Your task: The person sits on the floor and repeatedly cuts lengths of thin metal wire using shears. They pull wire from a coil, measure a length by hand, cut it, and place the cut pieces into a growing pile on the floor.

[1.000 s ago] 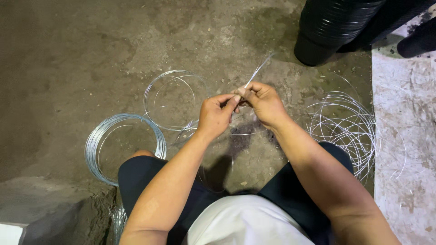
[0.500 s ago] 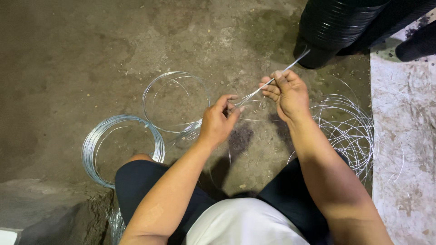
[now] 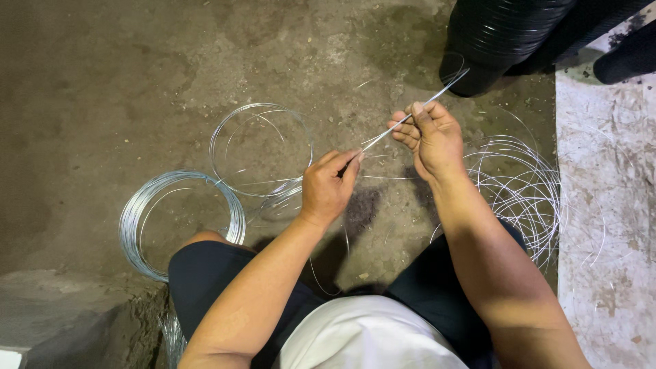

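Seen from above, a seated person's white shirt fills the bottom edge, with dark shorts over both knees and two bare forearms reaching forward over a rough concrete floor [image 3: 102, 89].

The left hand [image 3: 326, 188] is closed in a pinch, thumb and fingertips gripping the lower end of a thin bundle of straight silver wire [image 3: 393, 130]. The right hand [image 3: 432, 137], higher and further out, is also closed around the same wire, fingers curled over it. The wire runs taut on a slant between the two hands, and its free tip sticks out past the right hand toward the upper right.

By the left knee lies a thick coil of silver wire [image 3: 140, 208], flat on the floor. Just beyond it, near the left hand, is a thinner coil [image 3: 225, 130] of only a few loops. To the right of the right forearm spreads a loose tangle of wire loops [image 3: 526, 191], reaching to the edge of a pale, scuffed board [image 3: 608, 205] that covers the floor on the right side.

Furthest away, at the top right, stands a stack of black ribbed plastic pots [image 3: 502, 34], lying on a slant; the wire's tip points toward its lower rim.
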